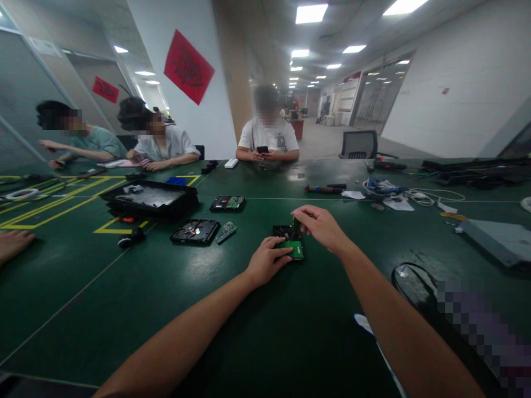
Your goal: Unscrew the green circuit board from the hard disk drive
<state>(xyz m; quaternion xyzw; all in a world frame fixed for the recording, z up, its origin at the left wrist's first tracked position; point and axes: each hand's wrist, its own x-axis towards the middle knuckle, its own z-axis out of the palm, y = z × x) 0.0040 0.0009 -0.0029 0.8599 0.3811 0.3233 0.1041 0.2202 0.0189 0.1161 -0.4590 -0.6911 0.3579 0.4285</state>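
Observation:
A hard drive (282, 230) lies on the table in front of me, its green circuit board (297, 250) facing up. My left hand (267, 258) holds it at the left side, with fingers reaching across the board and the thumb near the front edge. In my right hand (317, 225), a screwdriver (295, 226) with a dark and yellow-green handle stands nearly upright over the drive. Its tip is too small to make out. To the left lie an opened drive casing (194, 231), a loose circuit board (226, 232) and another hard drive (228, 203).
A black tray (151, 197) stands at the left. Cables (384, 187), dark tools (326, 188) and a grey metal box (498, 240) lie to the right. Across the table a person (267, 135) holds a phone; two more people sit at the left. Another person's hand (16, 243) rests at the left edge.

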